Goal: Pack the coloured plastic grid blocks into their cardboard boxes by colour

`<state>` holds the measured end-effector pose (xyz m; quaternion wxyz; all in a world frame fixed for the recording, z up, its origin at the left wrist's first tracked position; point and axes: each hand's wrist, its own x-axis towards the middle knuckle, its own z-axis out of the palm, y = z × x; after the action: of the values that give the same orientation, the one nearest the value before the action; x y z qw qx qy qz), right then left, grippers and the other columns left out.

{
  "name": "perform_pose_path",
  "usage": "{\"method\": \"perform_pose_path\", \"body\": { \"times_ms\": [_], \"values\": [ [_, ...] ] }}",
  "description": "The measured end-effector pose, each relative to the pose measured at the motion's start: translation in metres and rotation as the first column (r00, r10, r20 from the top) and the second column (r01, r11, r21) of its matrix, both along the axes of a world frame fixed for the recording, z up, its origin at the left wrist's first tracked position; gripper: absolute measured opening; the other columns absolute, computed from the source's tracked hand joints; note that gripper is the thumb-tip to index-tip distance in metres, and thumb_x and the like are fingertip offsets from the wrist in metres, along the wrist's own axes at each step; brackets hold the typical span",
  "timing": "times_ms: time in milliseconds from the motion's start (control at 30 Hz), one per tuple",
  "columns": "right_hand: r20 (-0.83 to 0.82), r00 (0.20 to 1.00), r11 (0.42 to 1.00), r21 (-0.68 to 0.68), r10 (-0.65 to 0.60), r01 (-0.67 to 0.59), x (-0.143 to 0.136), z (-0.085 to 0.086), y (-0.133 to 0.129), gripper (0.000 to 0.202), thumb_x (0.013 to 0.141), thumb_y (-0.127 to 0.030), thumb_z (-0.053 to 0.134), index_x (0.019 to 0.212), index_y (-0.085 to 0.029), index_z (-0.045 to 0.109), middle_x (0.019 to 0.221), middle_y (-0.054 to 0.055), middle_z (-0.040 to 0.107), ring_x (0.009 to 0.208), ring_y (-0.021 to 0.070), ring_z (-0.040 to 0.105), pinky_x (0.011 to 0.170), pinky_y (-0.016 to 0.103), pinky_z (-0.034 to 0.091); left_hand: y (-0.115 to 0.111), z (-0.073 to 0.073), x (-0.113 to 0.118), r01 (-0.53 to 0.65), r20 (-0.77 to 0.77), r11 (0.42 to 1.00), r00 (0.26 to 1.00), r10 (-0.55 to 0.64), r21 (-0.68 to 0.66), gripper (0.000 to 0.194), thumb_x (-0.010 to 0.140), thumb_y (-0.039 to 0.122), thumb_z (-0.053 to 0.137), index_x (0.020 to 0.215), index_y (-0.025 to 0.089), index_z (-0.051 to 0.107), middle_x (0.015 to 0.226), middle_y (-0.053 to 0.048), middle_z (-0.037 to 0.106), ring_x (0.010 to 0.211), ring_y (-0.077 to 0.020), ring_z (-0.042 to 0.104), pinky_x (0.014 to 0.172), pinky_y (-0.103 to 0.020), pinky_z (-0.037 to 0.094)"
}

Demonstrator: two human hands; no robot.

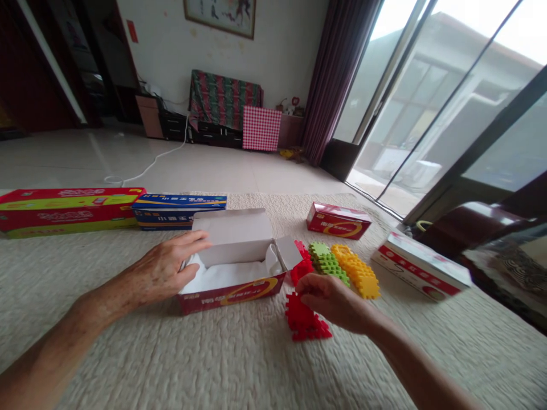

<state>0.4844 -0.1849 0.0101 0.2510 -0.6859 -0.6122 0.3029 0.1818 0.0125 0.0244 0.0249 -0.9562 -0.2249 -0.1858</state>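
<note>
Right hand (302, 289) pinches red toothed pieces (302, 319) just beside the right end of the open box (233, 297); left hand (164, 270) grips its left end.

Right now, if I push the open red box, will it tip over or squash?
The open box probably won't tip, since it sits low and long on the bumpy cloth, though that cloth may drag a little. Its thin flaps look easy to bend. It might be light: only white lining shows inside, but I can't see underneath that.
</note>
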Motion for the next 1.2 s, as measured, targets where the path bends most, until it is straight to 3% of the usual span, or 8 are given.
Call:
{"method": "perform_pose_path", "body": {
  "times_ms": [233,333,467,567,733,867,1033,1200],
  "values": [
    [-0.018,0.999,0.995,0.085,-0.051,0.053,-0.002,-0.003,0.003,0.013,0.081,-0.016,0.048,0.081,-0.017,0.06,0.068,-0.003,0.054,0.059,0.0094,0.044,0.054,0.022,0.032,-0.001,0.003,0.002,-0.007,-0.001,1.0,1.0,0.007,0.001,0.047,0.079,0.02,0.043,0.121,0.013,0.063,0.136,-0.01,0.056,0.122,-0.0248,0.055,0.104,-0.032,0.043],
    [0.084,0.991,0.98,0.177,-0.106,0.09,-0.004,-0.004,0.004,0.013,0.08,-0.012,0.047,0.079,-0.017,0.059,0.069,-0.002,0.056,0.062,0.0101,0.047,0.057,0.023,0.034,0.003,-0.002,-0.001,-0.011,0.003,1.0,1.0,0.011,0.006,0.047,0.079,0.022,0.045,0.121,0.015,0.063,0.137,-0.009,0.055,0.123,-0.025,0.055,0.104,-0.031,0.044],
    [0.208,0.974,0.976,0.214,-0.093,0.047,-0.007,-0.003,0.003,0.011,0.075,-0.009,0.052,0.079,-0.017,0.058,0.078,0.0,0.06,0.07,0.0116,0.052,0.066,0.024,0.037,0.011,-0.012,-0.005,-0.015,0.002,1.0,1.0,0.015,0.018,0.046,0.08,0.025,0.046,0.123,0.017,0.062,0.138,-0.009,0.054,0.124,-0.0241,0.054,0.104,-0.031,0.043],
    [0.269,0.959,0.98,0.196,-0.09,0.037,-0.009,-0.001,0.0,0.008,0.073,-0.014,0.061,0.079,-0.018,0.058,0.085,0.002,0.059,0.073,0.0129,0.052,0.067,0.025,0.038,0.015,-0.016,-0.006,-0.007,-0.004,1.0,1.0,0.007,0.027,0.046,0.081,0.026,0.045,0.124,0.018,0.061,0.139,-0.009,0.053,0.124,-0.0228,0.054,0.105,-0.03,0.042],
    [0.329,0.943,0.993,0.121,-0.044,0.004,-0.012,-0.005,-0.006,0.02,0.069,-0.025,0.069,0.084,-0.019,0.057,0.095,0.005,0.057,0.08,0.0164,0.054,0.07,0.028,0.043,0.02,-0.021,-0.006,-0.015,-0.016,0.999,1.0,0.016,0.05,0.047,0.081,0.027,0.045,0.124,0.018,0.061,0.139,-0.008,0.054,0.125,-0.0223,0.053,0.105,-0.03,0.041],
    [0.392,0.919,0.995,0.098,-0.05,0.013,-0.016,-0.008,-0.007,0.023,0.069,-0.025,0.066,0.089,-0.019,0.056,0.101,0.007,0.056,0.085,0.0184,0.056,0.074,0.03,0.045,0.017,-0.02,-0.005,-0.033,-0.014,0.998,0.999,0.034,0.048,0.049,0.078,0.025,0.045,0.124,0.019,0.062,0.139,-0.007,0.054,0.126,-0.0226,0.053,0.107,-0.03,0.04],
    [0.454,0.89,0.999,0.044,-0.03,0.012,-0.027,0.003,-0.01,0.026,0.071,-0.025,0.06,0.095,-0.016,0.057,0.106,0.011,0.057,0.087,0.0204,0.059,0.072,0.03,0.047,0.007,-0.013,-0.003,-0.063,-0.026,0.998,0.998,0.062,-0.006,0.047,0.082,0.023,0.044,0.124,0.019,0.062,0.139,-0.006,0.054,0.126,-0.0234,0.052,0.107,-0.033,0.041],
    [0.535,0.844,0.999,0.042,-0.029,0.008,-0.028,0.003,-0.012,0.028,0.072,-0.034,0.062,0.095,-0.017,0.059,0.103,0.01,0.06,0.086,0.0224,0.06,0.07,0.031,0.047,0.015,-0.013,-0.003,-0.048,0.005,0.999,0.999,0.048,-0.003,0.046,0.078,0.029,0.05,0.121,0.022,0.066,0.135,-0.005,0.057,0.121,-0.0268,0.056,0.102,-0.035,0.046]
  ]
}}
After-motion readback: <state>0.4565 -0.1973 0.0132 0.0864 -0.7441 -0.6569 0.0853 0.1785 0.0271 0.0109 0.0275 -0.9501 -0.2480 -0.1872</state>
